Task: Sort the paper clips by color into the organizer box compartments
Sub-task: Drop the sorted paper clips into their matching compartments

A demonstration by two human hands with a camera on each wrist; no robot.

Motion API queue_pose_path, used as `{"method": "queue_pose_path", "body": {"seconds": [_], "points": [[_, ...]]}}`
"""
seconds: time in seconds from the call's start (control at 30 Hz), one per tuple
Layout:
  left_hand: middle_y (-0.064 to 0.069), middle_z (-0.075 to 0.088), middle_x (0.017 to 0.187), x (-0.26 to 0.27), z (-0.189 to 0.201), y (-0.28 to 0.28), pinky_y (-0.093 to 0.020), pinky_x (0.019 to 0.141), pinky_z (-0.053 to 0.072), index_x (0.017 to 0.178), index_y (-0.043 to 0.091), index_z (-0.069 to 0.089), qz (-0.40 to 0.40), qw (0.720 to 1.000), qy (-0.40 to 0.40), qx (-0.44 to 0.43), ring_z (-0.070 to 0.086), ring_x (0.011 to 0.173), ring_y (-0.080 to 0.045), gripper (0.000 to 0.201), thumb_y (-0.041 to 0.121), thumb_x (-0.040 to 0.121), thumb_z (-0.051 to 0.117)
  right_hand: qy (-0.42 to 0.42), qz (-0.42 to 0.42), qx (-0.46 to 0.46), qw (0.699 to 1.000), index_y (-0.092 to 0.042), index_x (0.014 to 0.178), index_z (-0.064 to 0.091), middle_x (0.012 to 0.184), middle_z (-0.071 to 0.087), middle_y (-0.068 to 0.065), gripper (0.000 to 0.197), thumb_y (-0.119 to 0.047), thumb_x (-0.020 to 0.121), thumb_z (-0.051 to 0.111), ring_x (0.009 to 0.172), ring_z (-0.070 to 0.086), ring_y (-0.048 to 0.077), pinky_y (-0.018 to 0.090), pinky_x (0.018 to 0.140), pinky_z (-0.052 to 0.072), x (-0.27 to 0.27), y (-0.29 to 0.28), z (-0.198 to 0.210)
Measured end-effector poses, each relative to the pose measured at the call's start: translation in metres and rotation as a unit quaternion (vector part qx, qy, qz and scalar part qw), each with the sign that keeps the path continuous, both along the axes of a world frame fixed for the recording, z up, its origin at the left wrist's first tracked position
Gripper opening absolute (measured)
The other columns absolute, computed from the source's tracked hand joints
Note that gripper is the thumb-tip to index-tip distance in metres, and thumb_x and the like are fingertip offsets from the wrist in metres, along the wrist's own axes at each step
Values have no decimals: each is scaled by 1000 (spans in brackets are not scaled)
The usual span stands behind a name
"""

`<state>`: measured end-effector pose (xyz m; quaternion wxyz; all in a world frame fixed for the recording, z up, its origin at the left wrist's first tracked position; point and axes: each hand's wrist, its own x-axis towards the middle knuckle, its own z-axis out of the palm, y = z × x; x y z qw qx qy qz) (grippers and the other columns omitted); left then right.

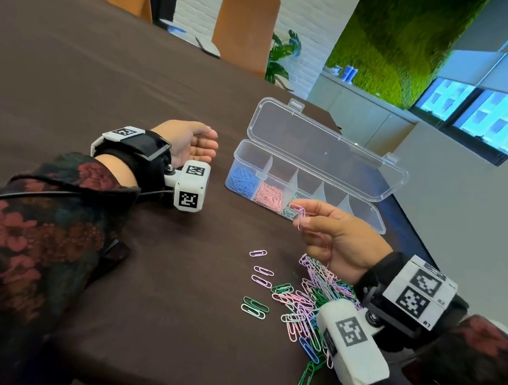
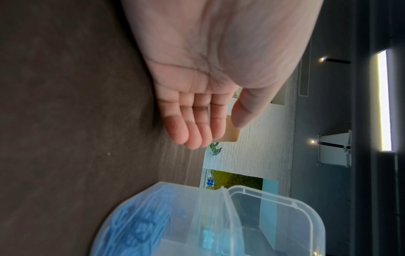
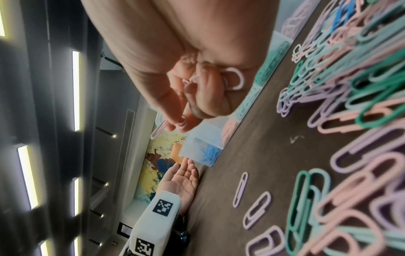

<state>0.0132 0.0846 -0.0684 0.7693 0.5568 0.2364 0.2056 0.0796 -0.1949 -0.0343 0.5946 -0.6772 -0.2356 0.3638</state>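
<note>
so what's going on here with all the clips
A person is sorting paper clips by colour. The right hand pinches a few lilac clips near the open organizer box, which already holds blue clips, pink and pale green ones. The left hand rests open, palm up, on the table. A mixed pile remains unsorted.

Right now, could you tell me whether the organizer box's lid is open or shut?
Open. The organizer box has its clear lid swung back behind it, exposing the compartments of blue paper clips and pink paper clips.
</note>
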Motion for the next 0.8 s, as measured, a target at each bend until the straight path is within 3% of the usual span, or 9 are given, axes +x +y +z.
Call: {"method": "queue_pose_path", "body": {"seconds": [0.17, 0.37, 0.53, 0.63, 0.8], "points": [[-4, 56, 80, 0, 0, 1, -17, 51, 52, 87, 11, 56, 0, 1000, 0, 0, 55, 69, -14, 21, 22, 98, 42, 16, -65, 33, 997, -12, 93, 61, 61, 56, -2, 27, 9, 88, 44, 40, 30, 4, 13, 33, 19, 13, 0, 4], [-4, 56, 81, 1, -2, 3, -18, 52, 53, 87, 11, 56, -1, 1000, -4, 2, 55, 69, -14, 20, 21, 98, 43, -27, -158, 60, 985, -13, 96, 62, 66, 53, 0, 29, 8, 88, 45, 39, 30, 5, 13, 33, 18, 50, -21, 29], [-4, 57, 81, 2, -3, 6, -18, 53, 53, 87, 11, 57, -3, 1000, -3, 2, 55, 70, -15, 21, 22, 98, 43, -137, -215, -35, 966, -11, 93, 62, 71, 51, 5, 29, 11, 86, 45, 32, 25, 3, 10, 32, 17, 89, -44, 36], [-4, 56, 81, 3, -3, 5, -18, 52, 53, 87, 10, 56, 1, 1000, -5, 3, 55, 71, -15, 21, 21, 98, 43, -198, -223, -128, 946, -9, 92, 64, 65, 43, 6, 28, 12, 84, 47, 30, 21, 4, 9, 34, 16, 108, -50, 32], [-4, 56, 80, 4, -4, 7, -17, 51, 53, 87, 11, 56, -3, 1000, -5, 9, 57, 67, -13, 21, 22, 98, 42, -257, -222, -206, 918, -20, 81, 62, 70, 54, 4, 16, -7, 89, 57, 37, 29, 7, 10, 32, 20, 118, -48, 32]]}}
